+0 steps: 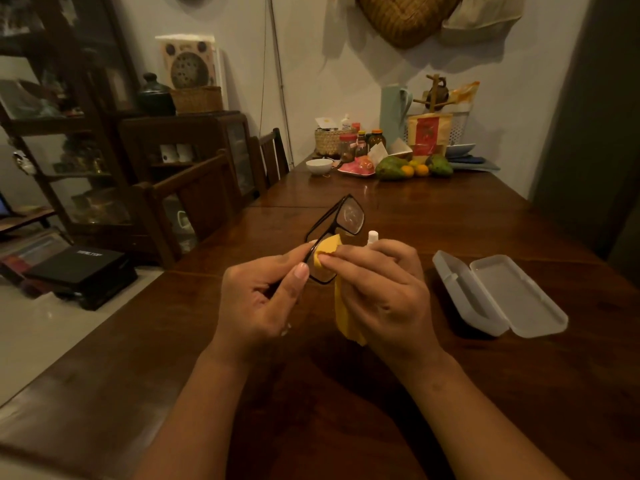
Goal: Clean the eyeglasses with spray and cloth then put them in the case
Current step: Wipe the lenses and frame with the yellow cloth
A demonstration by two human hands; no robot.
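Observation:
Black-framed eyeglasses are held up above the dark wooden table. My left hand pinches the frame at its near end. My right hand presses a yellow cloth onto the near lens, and the rest of the cloth hangs down below the hand. A small white spray bottle stands just behind my right hand, mostly hidden by it. A clear plastic case lies open on the table to the right.
Fruit, jars, a woven basket and a white bowl crowd the table's far end. Wooden chairs stand along the left side, with dark cabinets behind. A black box lies on the floor at left.

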